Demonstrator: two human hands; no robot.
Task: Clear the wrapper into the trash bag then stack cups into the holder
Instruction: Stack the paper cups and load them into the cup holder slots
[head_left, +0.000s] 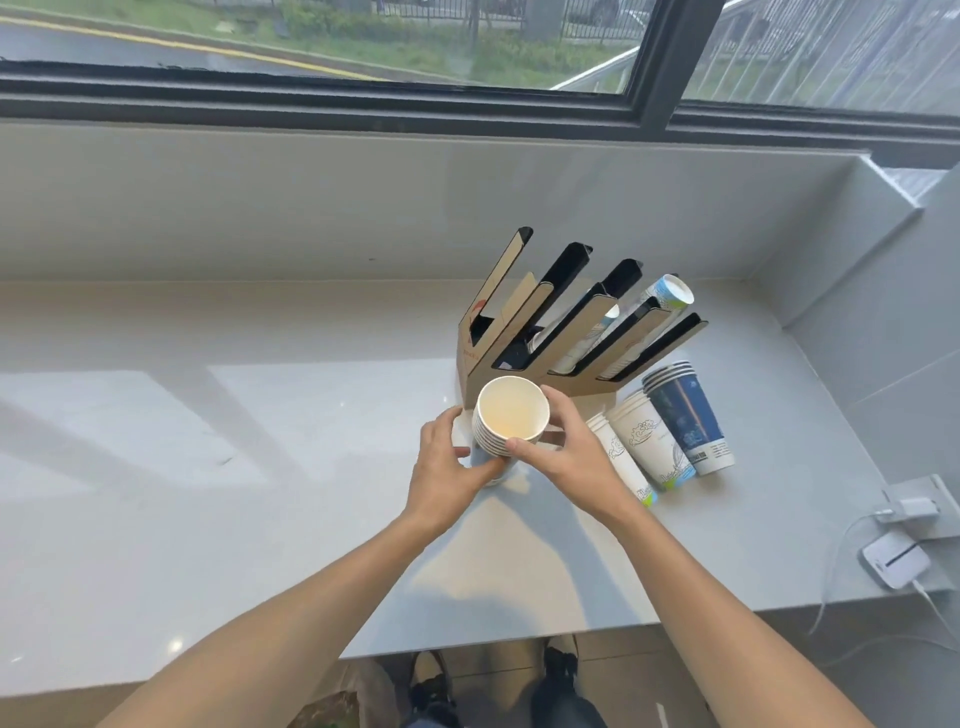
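White nested cups (511, 418) before slotted holder (571, 332)

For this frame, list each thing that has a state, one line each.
Left hand: gripping the cup stack's side.
Right hand: gripping the stack's other side.
Cup stack: nested, mouth up, held in front of the holder.
Cup holder: upright on the counter, right slots hold cups, left slots look empty.
White cups: nested, lying on their side.
Dark blue cups: nested, lying on their side.
Charger: plugged in.

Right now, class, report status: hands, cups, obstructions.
Left hand and right hand clasp nested stack of white paper cups. Slotted cardboard holder directly behind. Path clear.
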